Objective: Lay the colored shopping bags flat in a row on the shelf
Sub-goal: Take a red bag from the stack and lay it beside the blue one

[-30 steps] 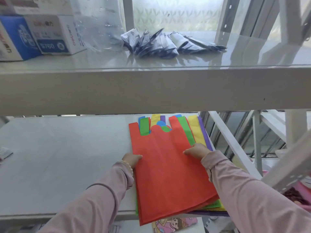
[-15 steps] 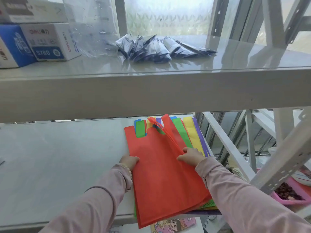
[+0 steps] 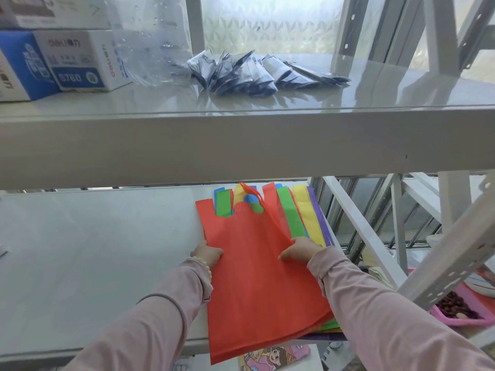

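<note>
Both hands on the top red bag of a stack on the lower shelf.

The left hand (image 3: 207, 255) grips the left edge of the red bag (image 3: 257, 279), fingers curled under it; the right hand (image 3: 301, 250) pinches the bag's right edge, which lifts slightly off the stack of bags (image 3: 302, 212) below, where green, yellow, blue and purple show. Both pink-sleeved arms reach forward under the upper shelf (image 3: 241, 145). The stack lies at the right end of the lower shelf (image 3: 93, 250).
</note>
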